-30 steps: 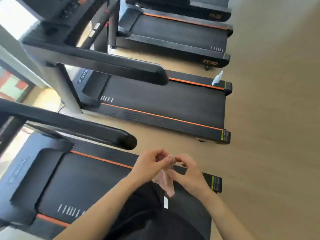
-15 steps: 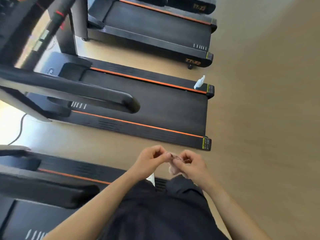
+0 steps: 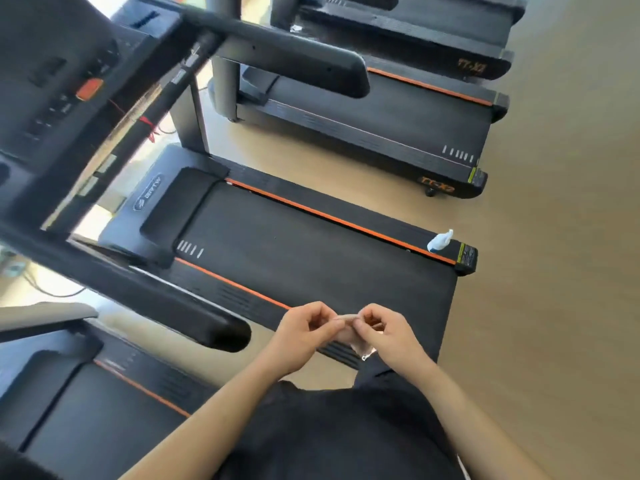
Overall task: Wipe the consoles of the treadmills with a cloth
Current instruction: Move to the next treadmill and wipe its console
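Prep step: left hand (image 3: 304, 336) and right hand (image 3: 384, 332) both pinch the small cloth (image 3: 347, 319); folding it, I judge. Next: lift it to the console (image 3: 52, 109) and wipe.

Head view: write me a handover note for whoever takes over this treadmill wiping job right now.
Left hand: pinches one end of the small pink cloth.
Right hand: pinches the other end; both hands are held in front of the body.
Spray bottle: sits on the rear corner of the middle treadmill.
Console: up left, neither hand on it.
Done: cloth in hand; whether any console is wiped cannot be told.
Left: wipe the consoles.
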Action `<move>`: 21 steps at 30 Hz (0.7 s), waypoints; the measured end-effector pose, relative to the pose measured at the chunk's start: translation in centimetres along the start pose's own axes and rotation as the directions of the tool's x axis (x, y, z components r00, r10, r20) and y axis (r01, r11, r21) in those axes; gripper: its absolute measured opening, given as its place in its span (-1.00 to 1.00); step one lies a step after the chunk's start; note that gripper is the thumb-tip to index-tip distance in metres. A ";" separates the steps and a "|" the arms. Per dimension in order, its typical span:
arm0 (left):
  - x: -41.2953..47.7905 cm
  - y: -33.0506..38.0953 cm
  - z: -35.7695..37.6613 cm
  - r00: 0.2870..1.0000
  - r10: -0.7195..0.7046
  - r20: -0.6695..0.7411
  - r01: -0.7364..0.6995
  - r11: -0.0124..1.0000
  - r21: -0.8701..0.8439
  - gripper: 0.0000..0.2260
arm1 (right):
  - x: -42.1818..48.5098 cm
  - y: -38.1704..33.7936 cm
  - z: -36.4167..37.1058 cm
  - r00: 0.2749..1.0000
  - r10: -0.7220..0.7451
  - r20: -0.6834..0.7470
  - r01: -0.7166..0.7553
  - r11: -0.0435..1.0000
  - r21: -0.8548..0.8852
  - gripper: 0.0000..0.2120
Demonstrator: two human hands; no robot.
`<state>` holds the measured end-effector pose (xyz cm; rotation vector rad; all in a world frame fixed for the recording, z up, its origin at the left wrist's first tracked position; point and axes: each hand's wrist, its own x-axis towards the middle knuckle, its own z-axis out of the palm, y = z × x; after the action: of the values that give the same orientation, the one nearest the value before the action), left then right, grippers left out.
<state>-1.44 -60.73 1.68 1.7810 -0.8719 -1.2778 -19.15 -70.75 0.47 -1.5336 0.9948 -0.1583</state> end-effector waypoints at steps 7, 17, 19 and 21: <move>8.7 5.2 -0.5 0.961 -0.033 -0.274 0.039 0.999 0.018 -0.73 | 13.5 -4.4 -7.6 0.967 -0.094 0.236 0.211 0.812 -0.545 -0.95; 20.6 5.3 -11.4 0.812 -0.112 -0.573 0.069 0.993 -0.097 -0.85 | 32.8 -13.5 -5.3 0.873 -0.125 0.472 0.439 0.625 -0.646 -0.81; 23.1 4.4 -15.1 0.775 -0.109 -0.623 0.061 0.993 -0.097 -0.85 | 36.9 -15.4 -3.7 0.848 -0.112 0.518 0.467 0.621 -0.629 -0.83; 25.0 3.8 -18.7 0.749 -0.131 -0.649 0.054 0.989 -0.136 -0.86 | 40.9 -17.5 -1.9 0.831 -0.081 0.550 0.468 0.637 -0.612 -0.83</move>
<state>22.83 -80.47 -2.09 2.0005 -0.3001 -0.6324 13.59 -100.91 -1.54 -2.3273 0.3838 0.4559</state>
